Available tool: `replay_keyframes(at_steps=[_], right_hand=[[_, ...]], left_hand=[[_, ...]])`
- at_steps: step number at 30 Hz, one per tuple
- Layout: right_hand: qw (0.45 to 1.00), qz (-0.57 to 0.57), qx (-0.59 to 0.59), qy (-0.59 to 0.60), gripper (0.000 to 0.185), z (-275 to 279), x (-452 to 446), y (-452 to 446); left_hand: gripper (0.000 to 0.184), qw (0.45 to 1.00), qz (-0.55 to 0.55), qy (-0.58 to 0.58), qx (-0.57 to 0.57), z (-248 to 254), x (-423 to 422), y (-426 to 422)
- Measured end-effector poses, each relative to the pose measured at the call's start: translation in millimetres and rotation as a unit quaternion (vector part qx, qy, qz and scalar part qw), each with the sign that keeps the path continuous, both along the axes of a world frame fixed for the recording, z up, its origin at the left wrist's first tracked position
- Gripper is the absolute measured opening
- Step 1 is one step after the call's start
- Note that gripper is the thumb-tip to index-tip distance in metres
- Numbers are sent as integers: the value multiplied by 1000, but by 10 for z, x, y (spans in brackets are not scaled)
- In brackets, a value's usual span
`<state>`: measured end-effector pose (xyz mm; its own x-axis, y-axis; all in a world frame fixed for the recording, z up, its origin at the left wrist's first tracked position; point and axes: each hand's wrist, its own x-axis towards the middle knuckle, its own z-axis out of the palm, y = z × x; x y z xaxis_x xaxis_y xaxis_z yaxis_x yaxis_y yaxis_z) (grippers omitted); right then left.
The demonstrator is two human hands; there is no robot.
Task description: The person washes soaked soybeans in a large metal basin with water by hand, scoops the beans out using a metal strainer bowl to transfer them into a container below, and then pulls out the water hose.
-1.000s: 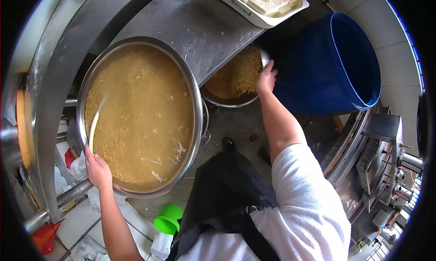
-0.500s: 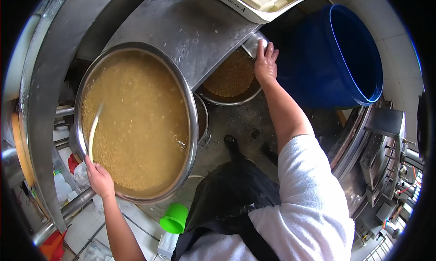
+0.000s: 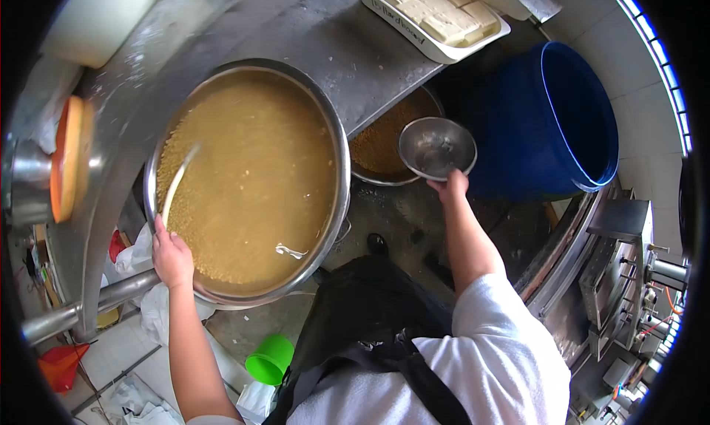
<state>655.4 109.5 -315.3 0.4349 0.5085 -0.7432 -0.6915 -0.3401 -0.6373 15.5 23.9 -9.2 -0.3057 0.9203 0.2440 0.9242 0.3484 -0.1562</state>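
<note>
Left hand: the left hand [image 3: 172, 262] was at the near-left rim of the large, round, stainless-steel basin [image 3: 343, 166]. Its fingers were together, clamped on the slim, curved, off-white hose [image 3: 174, 188] where it crossed the rim. The free end of the hose dipped into cloudy, yellow-brown liquid [image 3: 255, 159], with pale yellow grains [image 3: 177, 236] gathered along the left side. For good control, the hose was best pinned firmly without crushing it, its outlet kept below the surface to limit splashing.

Right hand: the right hand [image 3: 452, 188] gripped the near edge of the small, shallow, silver metal bowl [image 3: 425, 140], fingers closed on the rim; how far they reached underneath could not be told. The bowl's hollow faced the camera, and in view it overlapped the lower, round steel pan [image 3: 381, 182] of brown-yellow grains [image 3: 381, 133], partly beneath the edge of the grey metal table [image 3: 333, 48]. Whether bowl and pan touched could not be determined.

Handling: a firm rim grip and a steady wrist appeared advisable, since a wet bowl could slip. Adequate clearance from the tall blue plastic barrel [image 3: 510, 122], just beside the bowl, also seemed prudent.
</note>
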Motion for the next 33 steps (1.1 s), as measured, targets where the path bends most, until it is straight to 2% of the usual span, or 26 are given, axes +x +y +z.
replay_keyframes(at_steps=[3, 7, 9, 11, 14, 17, 19, 21, 23, 24, 26, 27, 29, 30, 31, 33], right_hand=[[999, 16, -23, 32, 52, 232, 111, -421], [992, 75, 100, 20, 44, 922, 191, -760], [977, 61, 199, 37, 42, 1404, 96, -755], [964, 103, 243, 33, 42, 2128, -161, -705], [943, 182, 278, -16, 40, 2829, -618, -550], [947, 202, 240, -72, 35, 3295, -1279, -325], [929, 252, 246, -117, 44, 3504, -1701, -169], [829, 297, 334, -337, 61, 3471, -2064, 71], [743, 330, 258, -522, 74, 3906, -2536, 20], [692, 332, 287, -573, 79, 3869, -2666, 106], [597, 336, 334, -647, 85, 3908, -2923, 224], [546, 323, 343, -693, 79, 3844, -3037, 305], [403, 274, 404, -774, 73, 3728, -3199, 514], [351, 270, 437, -783, 66, 3686, -3250, 632], [350, 268, 438, -784, 66, 3621, -3272, 693], [253, 355, 361, -825, 66, 3590, -3346, 749]], left_hand=[[63, 1000, 11, -15, -14, 33, 14, 16], [62, 997, 33, -26, -56, 166, 65, 11], [62, 998, 25, -28, -59, 147, 9, 10], [62, 998, 11, -33, -48, 77, -82, 1], [64, 996, 28, -50, -67, 211, -5, -18], [62, 996, 19, -55, -66, 235, -25, -42], [62, 995, 13, -63, -71, 235, -53, -60], [61, 995, 18, -71, -71, 283, -37, -81], [60, 995, 2, -74, -61, 234, -87, -90], [59, 994, 6, -75, -76, 307, -55, -111], [59, 994, 5, -81, -74, 307, -60, -120], [59, 994, 4, -84, -76, 290, -75, -118], [60, 994, 6, -86, -73, 287, -90, -116], [60, 993, 6, -89, -75, 298, -80, -124], [61, 993, 6, -93, -76, 311, -73, -128], [62, 992, 7, -99, -83, 336, -76, -121]])
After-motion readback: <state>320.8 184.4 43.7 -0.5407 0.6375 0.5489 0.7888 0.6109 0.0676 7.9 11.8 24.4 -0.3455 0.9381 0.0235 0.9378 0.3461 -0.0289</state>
